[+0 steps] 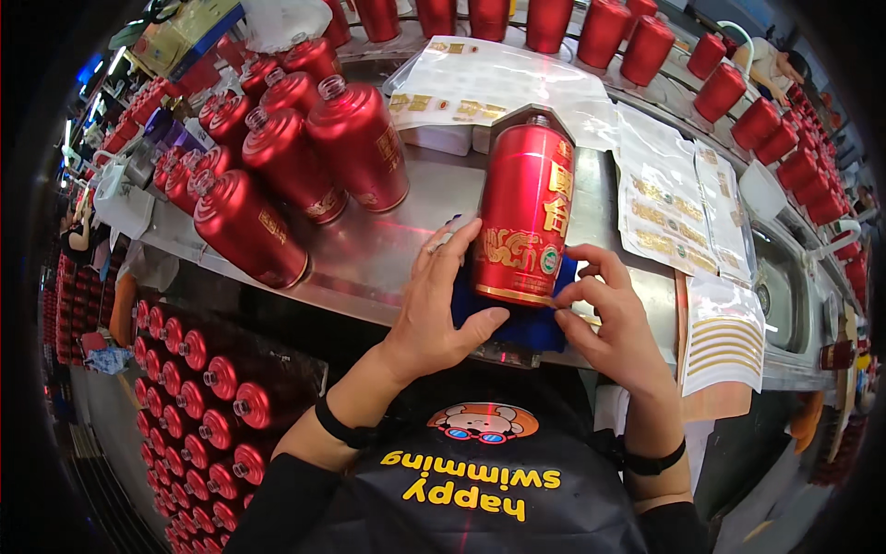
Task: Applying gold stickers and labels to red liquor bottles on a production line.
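A glossy red bottle (522, 208) with gold decoration lies on a blue support (531, 331) at the bench edge, its neck pointing away from me. My left hand (432, 305) holds the bottle along its left side, the thumb near its base. At the lower right, by a small round green-and-white sticker (550, 259), is my right hand (604, 314). Its index fingertip is at the bottle's side, and the thumb and middle finger are pinched together. Whatever lies between them is too small to make out.
Several red bottles (360, 143) stand left on the metal bench (434, 185). Sticker sheets (660, 198) lie right, and a strip sheet (724, 337) hangs over the front edge. A sink (784, 286) is farther right. More bottles (217, 429) stand below left; others line the back.
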Motion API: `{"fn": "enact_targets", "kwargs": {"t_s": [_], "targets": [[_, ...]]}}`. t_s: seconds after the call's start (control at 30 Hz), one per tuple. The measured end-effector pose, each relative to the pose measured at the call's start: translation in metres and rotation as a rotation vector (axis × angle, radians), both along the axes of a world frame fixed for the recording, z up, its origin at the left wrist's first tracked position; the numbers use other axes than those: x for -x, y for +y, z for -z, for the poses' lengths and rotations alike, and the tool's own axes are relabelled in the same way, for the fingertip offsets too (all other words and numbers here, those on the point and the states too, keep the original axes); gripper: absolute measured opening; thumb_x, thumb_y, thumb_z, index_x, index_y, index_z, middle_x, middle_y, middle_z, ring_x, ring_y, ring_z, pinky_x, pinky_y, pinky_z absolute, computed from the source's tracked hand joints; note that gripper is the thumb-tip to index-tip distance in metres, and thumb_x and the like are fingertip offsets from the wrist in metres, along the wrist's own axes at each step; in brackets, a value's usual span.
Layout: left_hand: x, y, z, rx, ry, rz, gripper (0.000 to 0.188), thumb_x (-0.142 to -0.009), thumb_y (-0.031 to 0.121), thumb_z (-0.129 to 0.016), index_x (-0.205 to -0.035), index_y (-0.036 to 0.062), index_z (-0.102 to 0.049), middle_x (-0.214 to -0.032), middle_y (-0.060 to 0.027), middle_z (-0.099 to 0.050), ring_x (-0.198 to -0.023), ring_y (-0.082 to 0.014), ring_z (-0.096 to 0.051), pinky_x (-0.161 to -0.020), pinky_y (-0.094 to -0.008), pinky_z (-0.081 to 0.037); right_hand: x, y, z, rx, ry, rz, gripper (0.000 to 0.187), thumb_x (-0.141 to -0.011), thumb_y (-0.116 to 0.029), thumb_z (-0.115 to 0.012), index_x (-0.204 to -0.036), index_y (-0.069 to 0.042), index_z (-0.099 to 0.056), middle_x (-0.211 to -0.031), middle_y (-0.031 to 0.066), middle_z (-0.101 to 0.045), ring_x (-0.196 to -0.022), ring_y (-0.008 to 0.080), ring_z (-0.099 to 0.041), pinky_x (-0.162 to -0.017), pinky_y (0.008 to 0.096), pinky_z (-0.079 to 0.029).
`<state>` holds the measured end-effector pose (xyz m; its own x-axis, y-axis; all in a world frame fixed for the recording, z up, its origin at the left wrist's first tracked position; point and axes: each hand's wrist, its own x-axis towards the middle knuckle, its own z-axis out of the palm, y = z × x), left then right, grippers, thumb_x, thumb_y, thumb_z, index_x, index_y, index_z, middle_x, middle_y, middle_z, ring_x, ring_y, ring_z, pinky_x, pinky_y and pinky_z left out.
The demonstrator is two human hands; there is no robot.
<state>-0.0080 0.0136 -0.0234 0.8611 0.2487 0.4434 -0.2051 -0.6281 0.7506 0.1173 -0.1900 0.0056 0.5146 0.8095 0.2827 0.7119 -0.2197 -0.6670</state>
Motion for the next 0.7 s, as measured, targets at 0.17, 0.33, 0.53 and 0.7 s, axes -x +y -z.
{"fn": "enact_targets", "kwargs": {"t_s": [0.17,0.33,0.53,0.7], "targets": [[-0.006,0.003,0.012,0.536,-0.02,0.096,0.07,-0.092,0.036,-0.064,-0.143,-0.0032,-0.035,-0.137,-0.0217,-0.046,-0.131,-0.0329,-0.042,-0.109,-0.0402,-0.031,-0.006,-0.006,-0.016,0.036,0.371,-0.07,0.012,-0.08,-0.006,-0.07,-0.086,-0.004,-0.06,-0.12,0.0138,-0.051,-0.106,0.0259,-0.052,-0.091,0.0334,-0.042],[-0.007,-0.001,0.007,0.233,0.028,-0.035,0.074,-0.09,0.041,-0.065,-0.142,-0.0033,-0.035,-0.132,-0.0233,-0.048,-0.123,-0.0347,-0.046,-0.106,-0.0421,-0.034,-0.006,-0.009,-0.036,0.007,0.487,-0.168,0.013,-0.083,-0.01,-0.069,-0.083,-0.004,-0.058,-0.112,0.0097,-0.05,-0.098,0.0164,-0.049,-0.081,0.0268,-0.041],[-0.009,-0.001,0.008,0.255,0.032,-0.033,0.076,-0.089,0.042,-0.066,-0.141,-0.0035,-0.034,-0.131,-0.0238,-0.048,-0.121,-0.0356,-0.046,-0.104,-0.0432,-0.034,-0.012,-0.013,-0.032,0.013,0.455,-0.195,0.013,-0.086,-0.012,-0.068,-0.083,-0.004,-0.058,-0.106,0.008,-0.052,-0.088,0.0132,-0.05,-0.073,0.0241,-0.041],[-0.008,-0.004,0.005,0.254,0.06,-0.04,0.075,-0.089,0.04,-0.066,-0.141,-0.0037,-0.034,-0.131,-0.0244,-0.048,-0.121,-0.0355,-0.046,-0.105,-0.0428,-0.034,-0.016,-0.015,-0.014,0.029,0.488,-0.121,0.013,-0.088,-0.013,-0.066,-0.084,-0.004,-0.058,-0.104,0.0062,-0.053,-0.082,0.0115,-0.05,-0.069,0.023,-0.041]]}}
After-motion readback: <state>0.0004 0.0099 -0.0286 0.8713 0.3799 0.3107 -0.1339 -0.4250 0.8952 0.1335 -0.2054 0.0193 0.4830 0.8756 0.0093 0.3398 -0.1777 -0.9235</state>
